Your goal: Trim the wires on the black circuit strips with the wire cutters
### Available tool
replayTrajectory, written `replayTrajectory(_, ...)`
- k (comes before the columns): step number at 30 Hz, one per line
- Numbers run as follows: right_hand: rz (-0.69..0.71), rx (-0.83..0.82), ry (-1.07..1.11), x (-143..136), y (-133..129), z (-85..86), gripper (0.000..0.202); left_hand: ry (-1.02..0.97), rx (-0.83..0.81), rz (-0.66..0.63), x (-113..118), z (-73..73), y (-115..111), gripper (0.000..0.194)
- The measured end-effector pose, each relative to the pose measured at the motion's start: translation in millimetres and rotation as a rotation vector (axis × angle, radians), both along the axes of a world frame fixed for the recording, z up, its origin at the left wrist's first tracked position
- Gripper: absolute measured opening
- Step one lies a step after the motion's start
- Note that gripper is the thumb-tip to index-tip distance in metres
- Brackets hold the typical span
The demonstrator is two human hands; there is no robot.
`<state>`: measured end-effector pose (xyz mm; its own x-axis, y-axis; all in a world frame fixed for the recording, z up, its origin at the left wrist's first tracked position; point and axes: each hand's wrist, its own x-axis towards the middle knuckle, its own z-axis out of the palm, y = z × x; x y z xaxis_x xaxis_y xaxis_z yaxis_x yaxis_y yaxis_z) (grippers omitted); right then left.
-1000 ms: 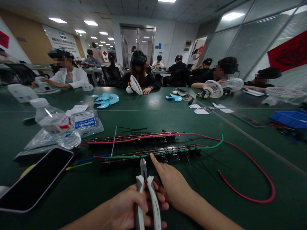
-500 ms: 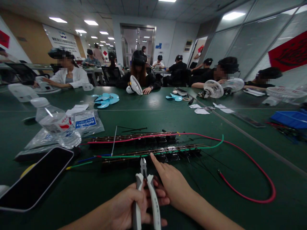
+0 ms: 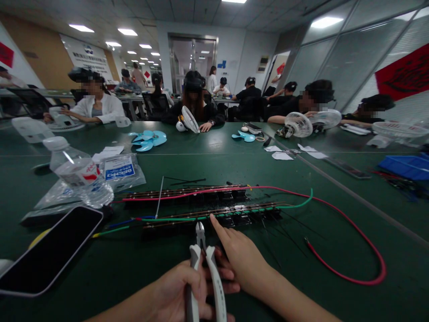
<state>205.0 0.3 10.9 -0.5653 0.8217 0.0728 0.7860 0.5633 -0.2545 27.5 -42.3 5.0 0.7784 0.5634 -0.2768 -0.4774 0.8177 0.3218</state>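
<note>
My left hand (image 3: pixel 179 286) is closed around the white-and-grey handles of diagonal cutters (image 3: pixel 200 237). Their metal jaws point away from me, at the near edge of a black terminal strip (image 3: pixel 231 219). Along the strip's top run a green wire (image 3: pixel 177 219) and thin bare copper strands. My right hand (image 3: pixel 246 259) lies beside the cutters with its index finger stretched out, the fingertip at the green wire; its other fingers are partly hidden. Behind is a second black strip (image 3: pixel 214 194) with a red wire (image 3: pixel 335 206) over it, curling round to the right.
A phone (image 3: pixel 50 250), water bottle (image 3: pixel 80 172) and plastic bag (image 3: pixel 124 172) occupy the left. Black cable ties (image 3: pixel 284 235) stick out from the near strip. Blue fan blades (image 3: pixel 148 140) and a blue tray (image 3: pixel 405 166) lie farther off. Several people sit across the table (image 3: pixel 214 165).
My hands and the cutters have stayed almost in place, with only a slight shift of the left fingers. A standing person in the background has moved to the right.
</note>
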Motion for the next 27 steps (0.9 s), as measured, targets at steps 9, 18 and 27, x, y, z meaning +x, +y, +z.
replayTrajectory(9, -0.024, 0.013, -0.048, -0.8, 0.8, -1.9, 0.086, -0.073, -0.004, 0.030, 1.3, -1.5, 0.3, 0.063)
replayTrajectory(18, -0.005, -0.002, -0.031, 0.3, 0.4, -1.4, 0.087, -0.060, -0.007, 0.039, 1.1, -1.2, 0.4, 0.063)
replayTrajectory(27, -0.015, -0.002, -0.046, -0.3, 0.1, 1.0, 0.084, -0.064, 0.001, 0.039, 1.1, -1.7, 0.3, 0.065)
